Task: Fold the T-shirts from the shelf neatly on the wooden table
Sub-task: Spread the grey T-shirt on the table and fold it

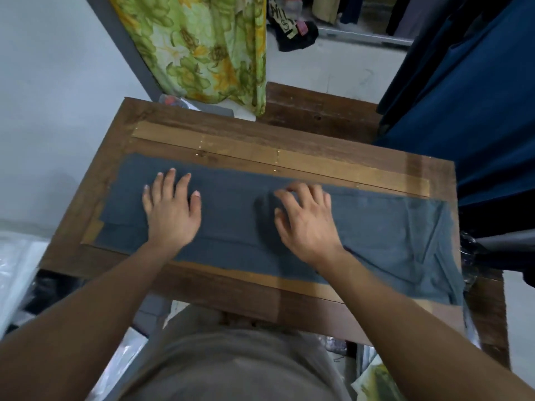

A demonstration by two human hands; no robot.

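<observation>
A grey T-shirt (376,230) lies folded into a long strip across the wooden table (231,134), its right end rumpled and hanging slightly over the table's right edge. My left hand (170,209) lies flat on the left part of the strip, fingers straight and spread. My right hand (307,218) rests palm down on the middle of the strip, its fingers slightly bent and blurred, with a small fold of cloth bunched just left of them.
A green and yellow floral cloth (208,47) hangs behind the table's far edge. Dark blue garments (469,105) hang at the right. Clear plastic bags (17,273) lie at the left, and dark clothing (292,33) lies on the floor beyond.
</observation>
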